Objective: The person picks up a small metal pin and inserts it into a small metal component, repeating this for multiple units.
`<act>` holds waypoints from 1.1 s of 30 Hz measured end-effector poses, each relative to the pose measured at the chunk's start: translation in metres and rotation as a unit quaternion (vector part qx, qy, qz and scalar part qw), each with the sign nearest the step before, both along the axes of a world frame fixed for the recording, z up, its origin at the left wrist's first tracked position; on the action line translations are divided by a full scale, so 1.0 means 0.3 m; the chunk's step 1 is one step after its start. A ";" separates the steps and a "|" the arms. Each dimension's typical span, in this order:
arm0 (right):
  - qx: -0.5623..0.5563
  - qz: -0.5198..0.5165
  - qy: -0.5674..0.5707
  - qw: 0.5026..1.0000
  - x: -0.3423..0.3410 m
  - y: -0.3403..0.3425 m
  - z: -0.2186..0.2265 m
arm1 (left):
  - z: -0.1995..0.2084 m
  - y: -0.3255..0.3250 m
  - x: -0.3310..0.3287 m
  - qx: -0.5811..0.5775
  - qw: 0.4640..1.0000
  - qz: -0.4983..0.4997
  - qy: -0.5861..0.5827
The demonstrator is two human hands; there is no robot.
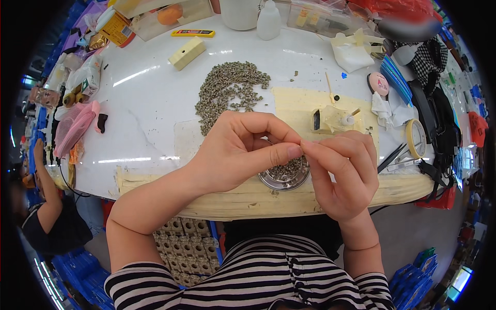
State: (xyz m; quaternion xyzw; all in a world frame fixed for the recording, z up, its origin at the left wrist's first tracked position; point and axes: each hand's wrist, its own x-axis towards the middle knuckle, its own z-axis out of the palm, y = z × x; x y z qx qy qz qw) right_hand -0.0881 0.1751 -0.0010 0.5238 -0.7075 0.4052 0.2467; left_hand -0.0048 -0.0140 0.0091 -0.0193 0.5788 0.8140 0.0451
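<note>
My left hand (235,147) is closed in a pinch, thumb against forefinger, above a round metal dish (278,185). Its fingertips meet those of my right hand (345,168), which is pinched too. Whatever lies between the fingertips is hidden or too small to name. Small grey-brown metal parts (290,169) fill the dish, partly covered by my hands. Beyond my left hand, a loose pile of similar small parts (227,85) spreads over the white table (147,111). Past my right hand stands a cream-coloured block-like holder (336,119) with a dark opening.
Tweezers (391,157) and a tape roll (415,138) lie at the right. A cream block (187,53), a yellow cutter knife (193,33) and a white squeeze bottle (268,21) are at the back. Pink mesh (76,126) lies left. Another person (59,222) is at far left.
</note>
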 end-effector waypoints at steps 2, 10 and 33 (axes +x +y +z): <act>-0.003 0.005 -0.031 1.000 0.003 0.002 0.006 | 0.004 0.003 0.002 -0.009 1.000 -0.002 0.003; -0.005 0.004 -0.009 1.000 0.007 0.000 0.005 | -0.012 -0.003 0.006 -0.024 0.999 -0.010 0.024; -0.005 -0.009 -0.002 1.000 0.007 -0.004 0.006 | 0.000 0.000 0.008 -0.166 0.979 0.033 0.109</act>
